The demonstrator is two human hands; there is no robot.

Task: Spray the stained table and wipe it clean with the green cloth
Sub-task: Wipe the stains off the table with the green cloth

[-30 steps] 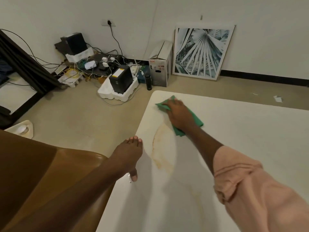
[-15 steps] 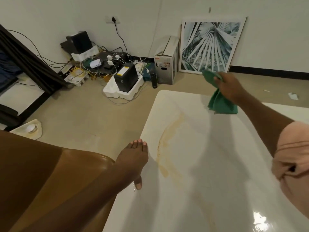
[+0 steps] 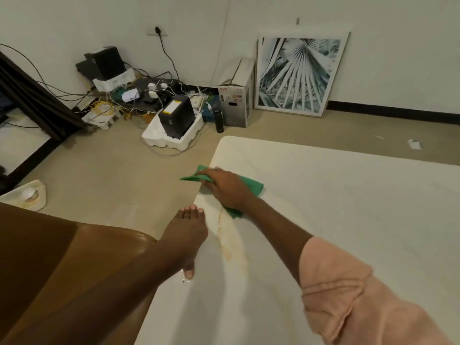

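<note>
The white table [image 3: 336,220] fills the right and lower part of the head view. A brownish-yellow stain [image 3: 230,241] runs along it near its left edge. My right hand [image 3: 224,186] presses the green cloth [image 3: 251,188] flat on the table at the left edge, above the stain; one corner of the cloth hangs past the edge. My left hand [image 3: 188,232] rests on the table's left edge with straight fingers and the thumb on the tabletop. No spray bottle is in view.
A brown leather chair [image 3: 62,270] stands at the lower left beside the table. On the floor by the far wall lie black boxes in white foam [image 3: 174,125], cables, a cardboard box [image 3: 236,95], a dark bottle [image 3: 218,118] and a framed picture [image 3: 298,75].
My right hand had lifted the cloth off the table toward the far side; now it is back down, pressing the cloth at the left edge, nearer my left hand. The left hand stayed put.
</note>
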